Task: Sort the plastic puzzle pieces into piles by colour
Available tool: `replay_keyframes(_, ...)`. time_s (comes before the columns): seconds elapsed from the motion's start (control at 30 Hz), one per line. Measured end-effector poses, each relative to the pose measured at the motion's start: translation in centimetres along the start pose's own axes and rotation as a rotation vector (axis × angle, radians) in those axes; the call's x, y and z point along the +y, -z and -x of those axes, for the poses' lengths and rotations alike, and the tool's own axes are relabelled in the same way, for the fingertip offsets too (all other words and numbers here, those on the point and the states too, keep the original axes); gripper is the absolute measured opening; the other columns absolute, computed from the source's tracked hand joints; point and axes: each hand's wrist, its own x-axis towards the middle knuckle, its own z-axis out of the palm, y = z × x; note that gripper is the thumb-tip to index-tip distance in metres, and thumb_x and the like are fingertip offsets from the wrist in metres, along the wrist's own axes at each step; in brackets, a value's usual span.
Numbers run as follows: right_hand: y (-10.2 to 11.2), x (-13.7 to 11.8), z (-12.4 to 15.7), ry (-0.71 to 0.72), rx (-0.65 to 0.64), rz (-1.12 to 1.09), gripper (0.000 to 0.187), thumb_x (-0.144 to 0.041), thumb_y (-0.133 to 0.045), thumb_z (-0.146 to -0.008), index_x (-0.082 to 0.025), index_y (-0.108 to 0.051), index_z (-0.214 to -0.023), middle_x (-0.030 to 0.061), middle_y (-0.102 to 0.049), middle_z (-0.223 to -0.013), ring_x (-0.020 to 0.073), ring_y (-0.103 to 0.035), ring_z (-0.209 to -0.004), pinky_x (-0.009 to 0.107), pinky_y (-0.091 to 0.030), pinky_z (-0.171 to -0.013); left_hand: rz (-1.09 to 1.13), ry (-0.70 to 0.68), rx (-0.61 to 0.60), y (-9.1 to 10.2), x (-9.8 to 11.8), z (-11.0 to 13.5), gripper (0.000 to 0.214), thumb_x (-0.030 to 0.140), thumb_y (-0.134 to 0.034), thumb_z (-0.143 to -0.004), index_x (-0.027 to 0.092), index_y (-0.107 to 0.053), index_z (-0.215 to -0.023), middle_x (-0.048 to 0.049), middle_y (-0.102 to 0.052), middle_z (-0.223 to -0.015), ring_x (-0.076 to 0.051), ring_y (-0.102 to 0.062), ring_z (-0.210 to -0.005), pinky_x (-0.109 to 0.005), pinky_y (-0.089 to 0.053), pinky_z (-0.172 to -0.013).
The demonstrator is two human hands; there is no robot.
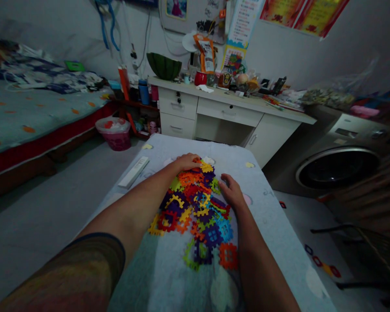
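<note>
A heap of colourful plastic interlocking building pieces with notched edges lies on the cloth-covered table. My left hand rests at the far end of the heap, fingers stretched over orange and yellow pieces. To the right of the heap, beside a green piece, my right hand is open with thumb and fingers apart. Nearest to me lie an orange window-shaped piece, a purple square frame and a green piece.
A long white box lies on the table left of my left forearm. Beyond the table stands a white desk crowded with items. A bed and a pink bin are to the left, a washing machine and a chair to the right.
</note>
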Motion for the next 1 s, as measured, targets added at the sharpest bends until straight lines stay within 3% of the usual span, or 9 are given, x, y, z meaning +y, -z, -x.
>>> replay_keyframes(0.13, -0.4, -0.1, -0.2, -0.003, -0.03, -0.046, 0.054, -0.051, -0.057, -0.084, -0.021, -0.056, -0.129, 0.0109, -0.063, -0.129, 0.0266, -0.057, -0.12, 0.048, -0.038, -0.108, 0.063, -0.17, -0.194, 0.1, 1.0, 1.5, 0.031, 0.043, -0.061, -0.072, 0.022, -0.072, -0.091, -0.0018, -0.073, -0.096, -0.02, -0.064, -0.087, -0.027, -0.048, -0.081)
replay_keyframes(0.23, -0.6, -0.4, -0.4, -0.028, -0.04, -0.11, 0.057, -0.052, -0.057, -0.085, -0.022, -0.054, -0.133, 0.0107, -0.059, -0.136, 0.0264, -0.054, -0.125, 0.048, -0.036, -0.111, 0.092, -0.242, -0.232, 0.4, 2.2, 3.4, 0.024, 0.038, -0.061, -0.072, 0.023, -0.072, -0.087, -0.0003, -0.072, -0.094, -0.02, -0.064, -0.091, -0.028, -0.047, -0.085)
replay_keyframes(0.4, -0.5, -2.1, -0.2, -0.05, -0.091, -0.319, 0.05, -0.052, -0.056, -0.084, -0.023, -0.059, -0.124, 0.0066, -0.062, -0.132, 0.0233, -0.054, -0.124, 0.042, -0.037, -0.111, 0.248, -0.341, -0.196, 1.6, 4.5, 7.5, 0.023, 0.028, -0.056, -0.074, 0.026, -0.071, -0.091, 0.0009, -0.072, -0.096, -0.02, -0.066, -0.093, -0.03, -0.049, -0.088)
replay_keyframes(0.5, 0.1, -3.7, 0.0, -0.034, -0.171, -0.521, 0.047, -0.051, -0.057, -0.083, -0.023, -0.06, -0.121, 0.006, -0.066, -0.127, 0.0224, -0.057, -0.121, 0.041, -0.039, -0.109, 0.228, -0.416, -0.113, 2.5, 5.6, 10.3, 0.024, 0.024, -0.053, -0.079, 0.027, -0.07, -0.096, -0.0009, -0.07, -0.106, -0.021, -0.062, -0.108, -0.034, -0.043, -0.102)
replay_keyframes(0.6, 1.1, -4.9, 0.1, -0.02, -0.209, -0.627, 0.047, -0.053, -0.054, -0.086, -0.023, -0.058, -0.123, 0.0058, -0.072, -0.116, 0.0221, -0.059, -0.119, 0.045, -0.036, -0.111, 0.192, -0.354, -0.055, 3.1, 6.0, 13.4, 0.026, 0.027, -0.054, -0.082, 0.029, -0.068, -0.104, -0.0021, -0.066, -0.116, -0.023, -0.056, -0.12, -0.04, -0.038, -0.11)
replay_keyframes(0.7, 2.1, -5.3, 0.1, -0.041, -0.157, -0.586, 0.049, -0.055, -0.055, -0.085, -0.023, -0.058, -0.123, 0.0066, -0.072, -0.115, 0.0228, -0.058, -0.12, 0.047, -0.035, -0.111, 0.105, -0.256, 0.021, 3.0, 5.6, 16.6, 0.044, 0.041, -0.064, -0.08, 0.03, -0.061, -0.122, -0.0055, -0.055, -0.137, -0.029, -0.044, -0.134, -0.044, -0.034, -0.114)
replay_keyframes(0.8, 3.3, -5.0, 1.1, -0.068, -0.163, -0.483, 0.056, -0.055, -0.066, -0.078, -0.025, -0.059, -0.124, 0.0084, -0.067, -0.124, 0.024, -0.057, -0.121, 0.046, -0.038, -0.109, -0.044, -0.139, 0.036, 2.1, 4.7, 19.7, 0.084, 0.056, -0.077, -0.064, 0.033, -0.048, -0.139, -0.0084, -0.037, -0.153, -0.038, -0.027, -0.144, -0.055, -0.023, -0.117)
replay_keyframes(1.0, 6.3, -4.2, 8.0, 0.081, -0.327, -0.1, 0.107, -0.059, -0.084, -0.057, -0.023, -0.041, -0.148, 0.0141, -0.042, -0.152, 0.0353, -0.037, -0.141, 0.052, -0.028, -0.117, -0.141, -0.001, -0.008, -0.2, 4.0, 24.5, 0.132, 0.065, -0.084, -0.041, 0.036, -0.022, -0.154, -0.0127, -0.015, -0.163, -0.051, -0.008, -0.146, -0.066, -0.022, -0.112)
